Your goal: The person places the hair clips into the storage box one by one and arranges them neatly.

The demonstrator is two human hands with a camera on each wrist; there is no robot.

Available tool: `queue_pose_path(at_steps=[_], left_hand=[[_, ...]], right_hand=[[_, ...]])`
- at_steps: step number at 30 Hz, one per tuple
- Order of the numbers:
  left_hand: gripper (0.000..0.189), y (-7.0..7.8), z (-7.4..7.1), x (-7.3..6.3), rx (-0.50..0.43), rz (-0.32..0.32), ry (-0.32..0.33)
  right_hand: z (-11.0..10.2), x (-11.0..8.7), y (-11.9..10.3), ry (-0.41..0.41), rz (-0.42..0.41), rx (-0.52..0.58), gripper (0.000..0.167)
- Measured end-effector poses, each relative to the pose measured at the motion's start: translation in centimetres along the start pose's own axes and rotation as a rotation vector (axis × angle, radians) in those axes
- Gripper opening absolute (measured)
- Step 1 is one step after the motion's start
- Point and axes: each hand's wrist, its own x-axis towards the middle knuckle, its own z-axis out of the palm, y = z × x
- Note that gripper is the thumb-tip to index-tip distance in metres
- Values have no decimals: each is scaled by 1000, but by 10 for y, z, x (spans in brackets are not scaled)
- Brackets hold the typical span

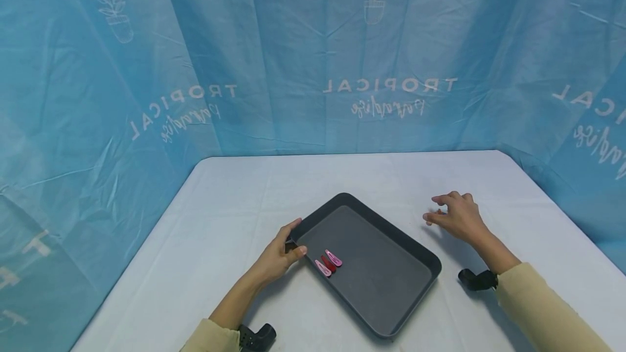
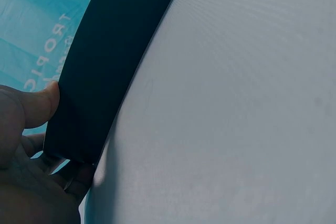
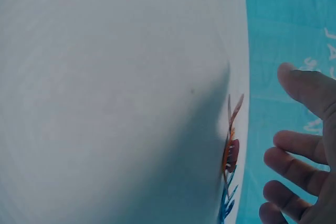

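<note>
A dark grey rectangular baking tray (image 1: 362, 270) lies at a slant on the white table. My left hand (image 1: 281, 254) grips its left corner, the thumb over the rim; in the left wrist view the thumb (image 2: 44, 103) presses on the tray's dark side wall (image 2: 100, 72). Inside, near that corner, two pink snap hair clips (image 1: 334, 258) lie side by side with a red hair clip (image 1: 328, 264) between them. Right of the tray, my right hand (image 1: 459, 216) hovers with fingers spread and loosely bent. Past its fingertips, the right wrist view shows small orange, red and blue clip-like pieces (image 3: 231, 156) on the table.
The white cloth-covered table (image 1: 244, 189) extends around the tray. Behind and beside it hangs a blue printed curtain (image 1: 293, 58). A black wrist strap camera sits on each wrist, the right one (image 1: 476, 280) low over the cloth.
</note>
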Motion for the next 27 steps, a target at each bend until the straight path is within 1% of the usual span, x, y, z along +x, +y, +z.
queue_pose_path(at_steps=[5,9,15,23,27], left_hand=[[68,0,0,0,-5,-4,5],[67,0,0,0,-1,-1,6],[67,0,0,1,9,-7,-1],[68,-1,1,0,5,7,1],[68,-1,0,0,1,-1,-5]], right_hand=[[3,-1,3,-14,19,5,57],[5,-2,5,-16,20,6,56],[9,-3,7,-16,35,-19,53],[12,-3,9,-8,50,-51,45],[12,-3,9,-6,49,-77,44]])
